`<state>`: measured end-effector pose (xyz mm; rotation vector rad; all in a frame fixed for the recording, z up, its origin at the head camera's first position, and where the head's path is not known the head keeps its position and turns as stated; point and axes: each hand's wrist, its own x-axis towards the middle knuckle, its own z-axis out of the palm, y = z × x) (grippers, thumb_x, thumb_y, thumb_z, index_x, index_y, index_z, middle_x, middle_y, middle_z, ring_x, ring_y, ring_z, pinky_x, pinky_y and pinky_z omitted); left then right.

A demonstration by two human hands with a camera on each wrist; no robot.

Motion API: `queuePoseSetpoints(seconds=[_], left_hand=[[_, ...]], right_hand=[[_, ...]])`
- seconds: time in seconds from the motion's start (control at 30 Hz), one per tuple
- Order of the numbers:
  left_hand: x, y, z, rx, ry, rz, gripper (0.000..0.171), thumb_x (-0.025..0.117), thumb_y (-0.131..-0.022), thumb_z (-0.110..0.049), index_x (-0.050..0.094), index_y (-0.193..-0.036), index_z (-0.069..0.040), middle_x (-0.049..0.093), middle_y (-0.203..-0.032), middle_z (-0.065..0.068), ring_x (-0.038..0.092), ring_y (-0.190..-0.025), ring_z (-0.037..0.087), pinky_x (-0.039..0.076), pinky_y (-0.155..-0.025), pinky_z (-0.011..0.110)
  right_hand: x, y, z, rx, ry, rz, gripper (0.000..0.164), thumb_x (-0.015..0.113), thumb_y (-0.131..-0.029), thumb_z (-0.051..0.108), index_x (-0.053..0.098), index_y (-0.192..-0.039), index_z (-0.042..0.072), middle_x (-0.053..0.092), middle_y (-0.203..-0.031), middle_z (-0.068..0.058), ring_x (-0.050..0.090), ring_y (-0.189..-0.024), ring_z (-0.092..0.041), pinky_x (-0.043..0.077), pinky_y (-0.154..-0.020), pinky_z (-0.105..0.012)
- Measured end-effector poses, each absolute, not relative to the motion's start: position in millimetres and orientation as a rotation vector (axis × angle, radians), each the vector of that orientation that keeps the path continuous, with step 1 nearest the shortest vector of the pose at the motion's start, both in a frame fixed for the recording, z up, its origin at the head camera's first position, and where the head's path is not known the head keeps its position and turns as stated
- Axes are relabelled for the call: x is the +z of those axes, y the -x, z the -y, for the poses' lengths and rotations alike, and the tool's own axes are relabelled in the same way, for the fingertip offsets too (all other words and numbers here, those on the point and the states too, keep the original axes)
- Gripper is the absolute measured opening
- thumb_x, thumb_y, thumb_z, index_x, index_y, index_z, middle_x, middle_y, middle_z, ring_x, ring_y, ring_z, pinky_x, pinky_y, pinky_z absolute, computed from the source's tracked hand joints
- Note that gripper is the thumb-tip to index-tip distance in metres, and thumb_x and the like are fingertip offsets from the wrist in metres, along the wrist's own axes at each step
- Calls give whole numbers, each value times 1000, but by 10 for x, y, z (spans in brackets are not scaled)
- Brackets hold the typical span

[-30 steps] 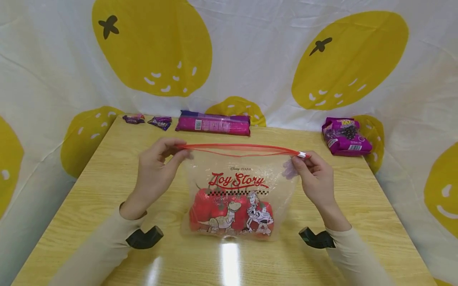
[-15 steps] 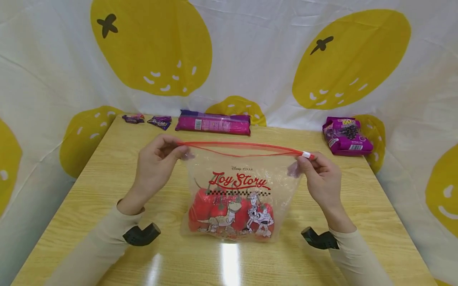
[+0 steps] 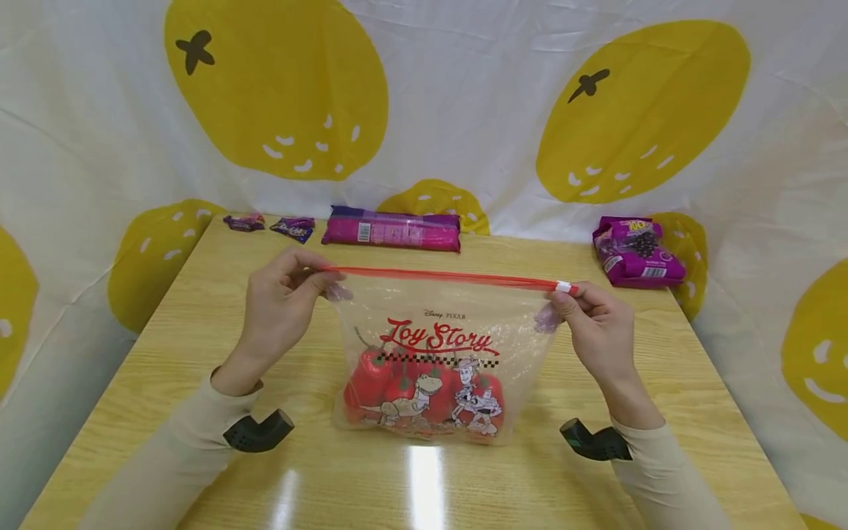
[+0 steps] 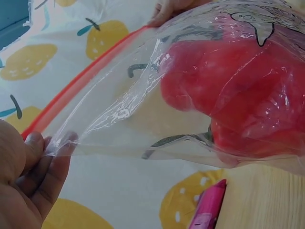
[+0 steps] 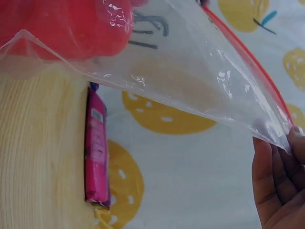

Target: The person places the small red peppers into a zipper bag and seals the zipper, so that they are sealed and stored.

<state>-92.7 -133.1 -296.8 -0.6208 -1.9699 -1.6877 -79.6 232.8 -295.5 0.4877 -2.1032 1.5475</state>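
Observation:
A clear zip bag with a red top strip and "Toy Story" print stands stretched between both hands in the head view. Inside it lie several red bell-shaped fruits with green stems, like bell peppers; the left wrist view shows the peppers close up. My left hand pinches the bag's upper left corner between thumb and fingers. At the opposite corner my right hand pinches the strip's end, right by the white slider. The red strip runs nearly straight, its two edges together.
Along the table's back edge lie a long magenta packet and two small purple wrapped sweets, one a shiny wrapper. A purple bag with a grape picture stands at the back right. A fruit-print cloth hangs behind the wooden table.
The hands have drawn slightly farther apart. The bag's mouth, earlier gaping with a sagging front edge, is now pulled taut with its edges together. The slider sits a little farther right.

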Motion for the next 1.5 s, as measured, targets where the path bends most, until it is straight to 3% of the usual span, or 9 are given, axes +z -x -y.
queuePoseSetpoints(seconds=[0.27, 0.47, 0.67, 0.93, 1.2, 1.5], left_hand=[[-2955, 922, 1371, -1628, 645, 2048, 11, 62, -80, 7, 58, -90, 3, 66, -80, 11, 64, -66, 11, 50, -59, 22], [-2884, 932, 1364, -1501, 711, 2105, 23, 63, -82, 2, 57, -105, 2, 64, -93, 9, 62, -84, 12, 48, -79, 21], [-2571, 1022, 1005, -1011, 1009, 2056, 34, 64, -81, -11, 57, -111, 3, 58, -109, 14, 53, -105, 24, 39, -94, 33], [-2286, 965, 83, -437, 1295, 2141, 27, 57, -89, -31, 62, -106, -10, 61, -101, 2, 56, -98, 19, 42, -85, 32], [-2256, 1011, -265, -251, 1301, 2315, 34, 51, -89, -48, 63, -101, -18, 58, -96, -2, 55, -87, 16, 43, -72, 30], [-2251, 1111, -291, -459, 1409, 2266, 17, 56, -90, -34, 65, -88, -19, 56, -75, -6, 52, -71, 9, 41, -71, 27]], right_hand=[[-2915, 815, -2379, 1597, -463, 2152, 7, 61, -82, -6, 64, -86, -11, 66, -67, 0, 60, -57, -8, 49, -58, -17], [-2840, 813, -2399, 1693, -659, 2047, 12, 52, -84, -14, 61, -92, -15, 66, -71, -10, 63, -59, -13, 51, -58, -21], [-2799, 791, -2363, 1757, -799, 1975, 18, 40, -90, -14, 57, -94, -20, 66, -75, -13, 65, -64, -17, 52, -60, -24], [-2831, 762, -2327, 1810, -765, 1906, 17, 43, -88, -15, 57, -93, -21, 67, -78, -12, 65, -66, -17, 52, -63, -24], [-2822, 740, -2279, 1722, -696, 1954, 12, 52, -83, -16, 57, -94, -18, 68, -82, -7, 65, -67, -13, 52, -65, -22], [-2785, 759, -2210, 1739, -838, 1888, 10, 51, -82, -19, 55, -91, -21, 69, -82, -11, 67, -68, -17, 53, -66, -25]])
